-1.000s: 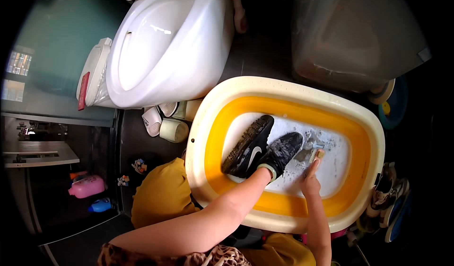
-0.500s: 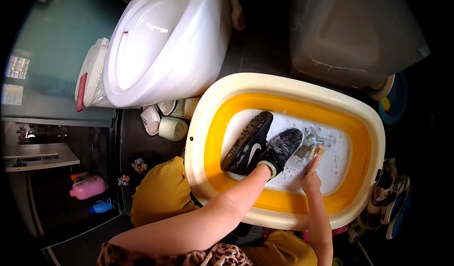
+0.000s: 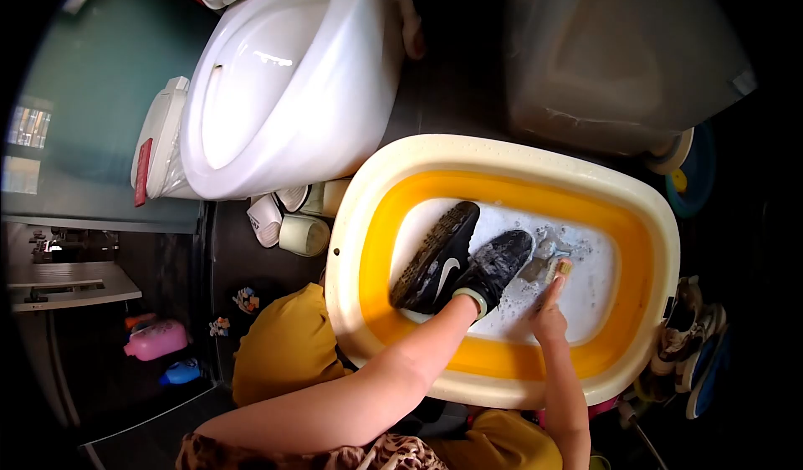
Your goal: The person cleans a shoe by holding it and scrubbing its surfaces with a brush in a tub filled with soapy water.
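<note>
right fingers [image 3: 557, 288] grip scrub brush [image 3: 557, 268], which suds [image 3: 577, 312] may make slip; left fingers hidden by black sneaker [image 3: 502, 258], state unclear

A dark floor [image 3: 452, 94] shows at 12 o'clock. At 11 o'clock, a white toilet [image 3: 347, 94], brightly lit. At 10 o'clock, a glossy greenish panel [image 3: 96, 94] with two pale, window-like patches [image 3: 30, 127]. At 3 o'clock, deep shadow [image 3: 769, 227] fills the edge.
</note>
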`<action>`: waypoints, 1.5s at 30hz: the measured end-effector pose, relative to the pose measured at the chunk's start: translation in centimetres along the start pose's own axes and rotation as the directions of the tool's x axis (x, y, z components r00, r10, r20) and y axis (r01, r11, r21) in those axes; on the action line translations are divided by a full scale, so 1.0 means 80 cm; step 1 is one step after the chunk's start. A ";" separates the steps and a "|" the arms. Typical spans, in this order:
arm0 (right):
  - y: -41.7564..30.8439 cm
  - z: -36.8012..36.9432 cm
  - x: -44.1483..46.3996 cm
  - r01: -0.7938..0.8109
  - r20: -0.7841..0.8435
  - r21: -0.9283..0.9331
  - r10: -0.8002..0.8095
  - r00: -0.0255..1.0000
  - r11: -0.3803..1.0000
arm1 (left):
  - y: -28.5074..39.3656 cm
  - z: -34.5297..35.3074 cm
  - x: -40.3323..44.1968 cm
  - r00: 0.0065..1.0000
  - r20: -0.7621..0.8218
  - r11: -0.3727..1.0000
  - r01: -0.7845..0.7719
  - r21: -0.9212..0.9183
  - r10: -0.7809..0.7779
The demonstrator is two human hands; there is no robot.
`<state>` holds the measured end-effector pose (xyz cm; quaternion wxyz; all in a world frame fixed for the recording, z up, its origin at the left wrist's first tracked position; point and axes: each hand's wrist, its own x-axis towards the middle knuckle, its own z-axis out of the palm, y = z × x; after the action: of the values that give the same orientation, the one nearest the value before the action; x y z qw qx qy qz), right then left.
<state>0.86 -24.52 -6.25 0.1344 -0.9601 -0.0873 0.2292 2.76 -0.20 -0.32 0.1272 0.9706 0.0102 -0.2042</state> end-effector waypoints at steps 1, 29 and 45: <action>-0.002 -0.003 -0.002 -0.008 0.008 0.013 0.008 1.000 1.000 | -0.001 0.000 0.003 1.000 -0.005 1.000 -0.002 -0.004 0.002; -0.011 -0.018 0.004 -0.010 0.014 0.008 0.010 1.000 1.000 | 0.000 0.009 0.005 1.000 0.002 0.997 -0.008 -0.073 0.008; -0.009 -0.017 0.004 -0.010 0.018 0.019 0.010 1.000 1.000 | 0.001 0.014 0.004 1.000 0.008 0.998 -0.017 -0.068 0.017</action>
<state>1.70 -24.03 -5.02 0.1415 -0.9571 -0.0816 0.2392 2.63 -0.59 -1.42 0.1622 0.9648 0.0082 -0.2068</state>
